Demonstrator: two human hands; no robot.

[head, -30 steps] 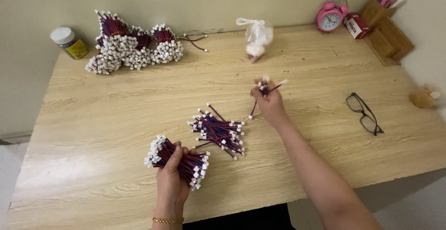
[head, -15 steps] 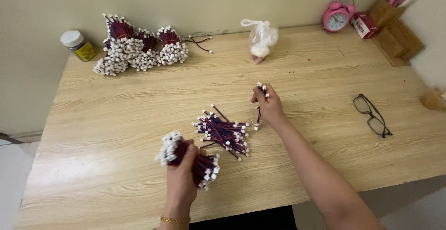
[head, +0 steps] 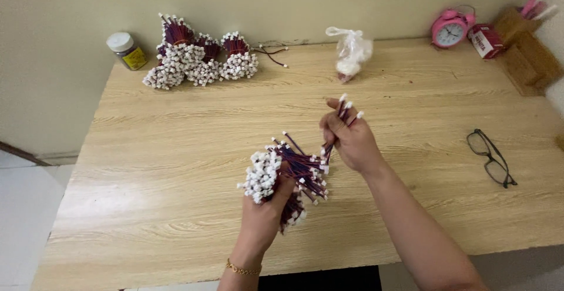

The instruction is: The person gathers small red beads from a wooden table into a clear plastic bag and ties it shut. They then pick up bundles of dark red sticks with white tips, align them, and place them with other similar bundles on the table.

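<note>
Left hand grips a thick bundle of connector wires; right hand, just beside it, pinches a few wires, above a loose wire pile between them.

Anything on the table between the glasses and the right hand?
No. In the head view only bare wood lies between the glasses and the right hand, which grips a few wires. The loose wire pile sits on the hand's other side.
</note>
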